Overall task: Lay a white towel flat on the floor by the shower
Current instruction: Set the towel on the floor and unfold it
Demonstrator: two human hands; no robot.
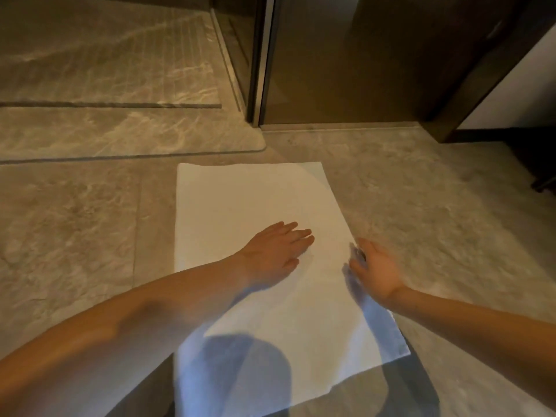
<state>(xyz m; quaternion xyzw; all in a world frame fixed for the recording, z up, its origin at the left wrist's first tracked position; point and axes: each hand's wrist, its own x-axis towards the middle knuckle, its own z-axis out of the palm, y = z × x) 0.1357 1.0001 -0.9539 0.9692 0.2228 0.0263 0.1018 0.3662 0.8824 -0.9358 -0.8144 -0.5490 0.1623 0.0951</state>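
Two bare hands work over a white towel [255, 194] that lies spread on the marble floor [436, 212], directly ahead of and below the person. The towel's long axis runs away from the body. Its near short edge lies close under the forearms, and its far short edge stops just short of the raised sill of the shower [126, 136] at upper left. The left hand [279, 248] is over the cloth near its middle, palm down, fingers straight and together, pressing flat on the fabric, with the forearm crossing the towel's left edge on a diagonal. The right hand [373, 269] sits at the right long edge, palm turned inward and partly up, fingers loosely extended. Its tips are blurred, so contact with the edge cannot be confirmed. The hands are apart, and neither is closed around the cloth. The sheet reads as nearly flat, so the step in hand appears to be final smoothing. Any outward stroke would run from the left hand toward the right edge, which the right hand is better placed to reach. A dark door [346, 70] stands beyond.
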